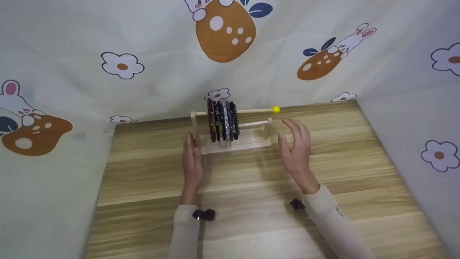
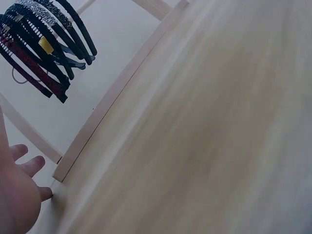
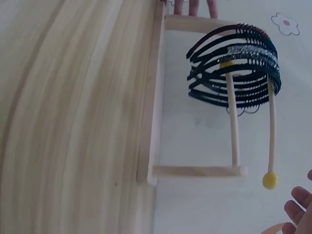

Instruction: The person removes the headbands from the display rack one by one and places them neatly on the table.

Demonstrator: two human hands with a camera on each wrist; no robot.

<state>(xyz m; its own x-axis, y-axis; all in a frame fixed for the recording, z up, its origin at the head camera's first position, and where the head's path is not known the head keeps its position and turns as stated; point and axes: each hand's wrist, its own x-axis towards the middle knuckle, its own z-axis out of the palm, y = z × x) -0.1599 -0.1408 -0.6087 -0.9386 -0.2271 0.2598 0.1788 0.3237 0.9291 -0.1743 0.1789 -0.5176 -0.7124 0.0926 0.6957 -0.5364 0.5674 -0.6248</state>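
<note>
Several dark headbands [image 1: 224, 122], some glittery and some toothed, hang side by side on a wooden rack [image 1: 235, 148]. They are bunched toward the left part of its upper rod, which ends in a yellow ball [image 1: 276, 109] on the right. My left hand [image 1: 193, 163] stands on edge along the rack's left end, fingers straight, fingertips right at the post. Off the right end, my right hand [image 1: 297, 153] hovers with thumb and fingers spread, just below the yellow ball and holding nothing. In the right wrist view, only a few right fingertips [image 3: 298, 204] show beside the ball.
Beneath the rack is a wood-grain table [image 1: 151, 183]. A pale cloth wall [image 1: 161, 93] printed with rabbits and flowers rises behind it, close to the rack, and others stand at both sides. Small dark cameras [image 1: 204, 214] sit at both wrists.
</note>
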